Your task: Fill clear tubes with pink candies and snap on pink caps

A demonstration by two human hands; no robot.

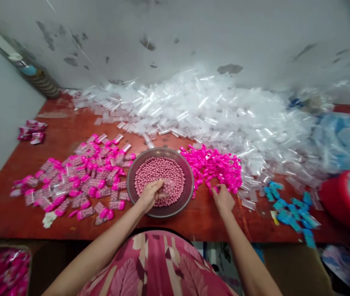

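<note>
A clear container [168, 188] with pink beads inside lies over the bead-filled bowl [188, 186], just toward four o'clock of its centre. The left hand [150, 196] grips it between thumb and fingers, the hand above the bowl's seven o'clock side, its forearm slanting in from seven. Pink beads [159, 167] cover the bowl's floor.

Toward three o'clock, the right hand [223, 200] reaches with bent wrist and curled fingers to the near edge of the pink caps [221, 166]; its fingertips touch them, but I cannot tell whether one is pinched. That forearm enters from five o'clock.

Filled containers with pink caps spread at nine o'clock [88, 168]. Clear empties [199, 102] heap from twelve to two. Farther out toward four lie blue pieces [292, 211] and a red bucket [332, 197].
</note>
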